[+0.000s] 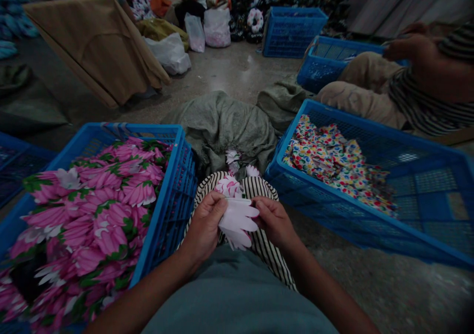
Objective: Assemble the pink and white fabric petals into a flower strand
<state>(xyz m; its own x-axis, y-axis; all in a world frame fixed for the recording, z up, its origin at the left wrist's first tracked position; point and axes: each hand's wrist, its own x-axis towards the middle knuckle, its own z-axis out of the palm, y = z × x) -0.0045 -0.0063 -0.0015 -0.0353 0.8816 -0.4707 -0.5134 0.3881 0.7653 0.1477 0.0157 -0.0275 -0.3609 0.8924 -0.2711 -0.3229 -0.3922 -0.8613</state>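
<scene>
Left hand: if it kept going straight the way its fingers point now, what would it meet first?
Probably the right hand: the left hand points across the white petal-shaped fabric piece both hold, toward the right fingers. Depth is unclear.

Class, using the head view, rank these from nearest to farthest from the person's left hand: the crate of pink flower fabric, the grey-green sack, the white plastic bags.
1. Crate of pink flower fabric, just left of the left hand.
2. Grey-green sack, ahead on the floor.
3. White plastic bags, far back.
</scene>
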